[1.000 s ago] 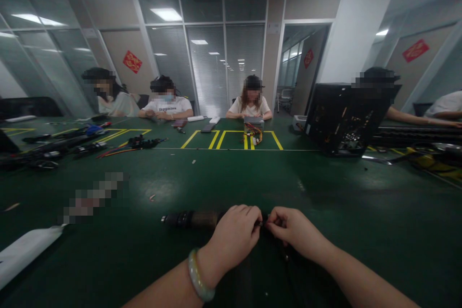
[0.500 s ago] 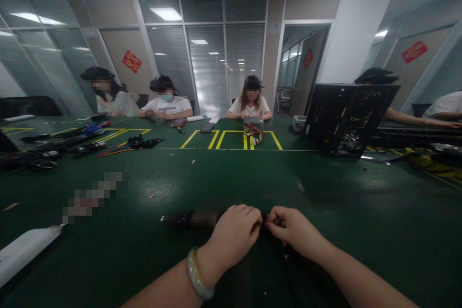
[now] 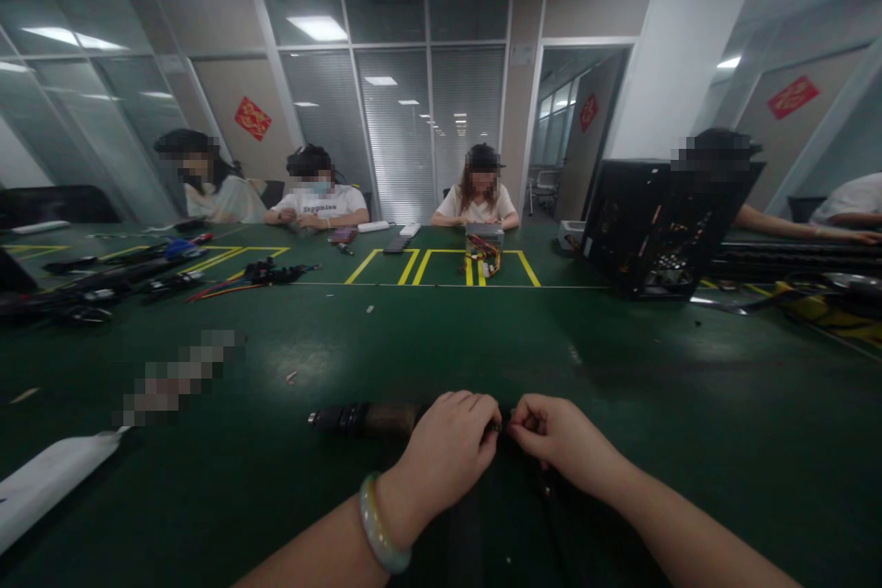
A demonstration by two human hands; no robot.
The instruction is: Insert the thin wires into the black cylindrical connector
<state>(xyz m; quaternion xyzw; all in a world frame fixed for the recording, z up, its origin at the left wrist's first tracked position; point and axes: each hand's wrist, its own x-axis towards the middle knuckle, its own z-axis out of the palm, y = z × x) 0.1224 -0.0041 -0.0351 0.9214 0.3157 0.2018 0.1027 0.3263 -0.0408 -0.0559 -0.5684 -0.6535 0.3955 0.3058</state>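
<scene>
Steadying, seemingly, a black-and-brown cylindrical tool, left hand clasps it with curled fingers; right hand pinches, contents hidden.

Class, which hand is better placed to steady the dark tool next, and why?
Probably the left hand: it reaches across the dark tool, hiding part of it. The right hand is farther from the tool's visible part, its fingertips bunched together.

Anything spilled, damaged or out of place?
Only minor litter: a few pale scraps lie stray and loose on the green table, one near the dark cylindrical tool. No spill or damage shows, though the left hand hides part of the tool.
</scene>
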